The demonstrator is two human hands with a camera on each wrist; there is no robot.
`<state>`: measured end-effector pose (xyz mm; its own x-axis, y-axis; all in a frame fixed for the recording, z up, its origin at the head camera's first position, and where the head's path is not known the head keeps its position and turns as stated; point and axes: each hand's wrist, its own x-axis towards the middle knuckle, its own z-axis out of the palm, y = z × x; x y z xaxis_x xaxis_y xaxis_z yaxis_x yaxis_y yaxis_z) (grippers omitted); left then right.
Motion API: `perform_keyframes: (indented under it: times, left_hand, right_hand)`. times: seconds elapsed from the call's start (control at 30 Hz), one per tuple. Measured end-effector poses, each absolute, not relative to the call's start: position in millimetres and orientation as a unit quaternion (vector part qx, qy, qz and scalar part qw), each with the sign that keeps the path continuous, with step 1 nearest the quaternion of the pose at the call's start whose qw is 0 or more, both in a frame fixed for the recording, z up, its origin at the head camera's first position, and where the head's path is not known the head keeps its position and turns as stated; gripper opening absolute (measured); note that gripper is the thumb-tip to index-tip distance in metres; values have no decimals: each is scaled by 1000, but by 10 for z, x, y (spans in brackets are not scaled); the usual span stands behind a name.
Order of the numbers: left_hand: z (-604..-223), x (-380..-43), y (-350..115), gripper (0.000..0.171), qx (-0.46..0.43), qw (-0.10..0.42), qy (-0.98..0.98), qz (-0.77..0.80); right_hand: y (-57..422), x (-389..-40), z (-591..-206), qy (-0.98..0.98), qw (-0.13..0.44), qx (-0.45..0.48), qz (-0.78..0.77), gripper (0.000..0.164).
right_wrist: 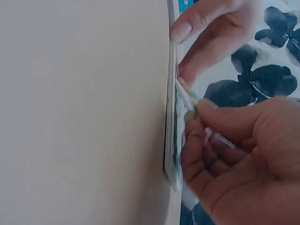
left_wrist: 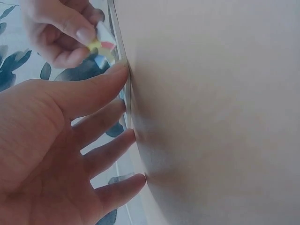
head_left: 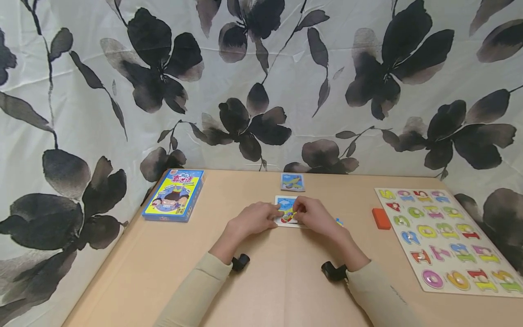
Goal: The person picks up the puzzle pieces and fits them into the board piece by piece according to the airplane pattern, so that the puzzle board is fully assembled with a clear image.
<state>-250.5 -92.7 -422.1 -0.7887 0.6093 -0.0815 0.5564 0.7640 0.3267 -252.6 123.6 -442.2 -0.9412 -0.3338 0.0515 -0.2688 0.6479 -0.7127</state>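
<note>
A small flat picture puzzle (head_left: 282, 198) with a white border and a blue, yellow and red picture lies on the table in front of me. My left hand (head_left: 255, 218) is at its left side, thumb and fingertips touching the edge, fingers fairly straight in the left wrist view. Over the puzzle's right part, my right hand (head_left: 316, 215) pinches a thin puzzle piece (right_wrist: 186, 95) between thumb and fingers. That piece is tilted against the puzzle in the right wrist view. Beside the right wrist lies another small coloured piece (head_left: 339, 222), partly covered.
Behind the puzzle is a small blue picture tile (head_left: 292, 182). At left lies a blue and yellow game box (head_left: 173, 195). To the right are an orange block (head_left: 381, 219) and a white board (head_left: 451, 265) of colourful number shapes. A floral cloth (head_left: 314, 91) hangs behind the table.
</note>
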Motion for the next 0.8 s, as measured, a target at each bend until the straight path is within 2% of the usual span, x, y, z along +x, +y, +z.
perform_keyframes:
  times: [0.37,0.67,0.8]
  left_hand:
    - [-4194,-2499,-911,40,310,97,936,137]
    - [-4229,-2507,-914,40,301,95,938,142]
    - [-4243,-2511,-919,40,302,94,938,140]
  right_hand:
    - [1133,-2530,-4415,925,47,-114,-359,7]
    - [1089,-2550,-4420,944,43,-109,-310,18]
    - [1099,-2544,-4408,941,55,-109,-317,17]
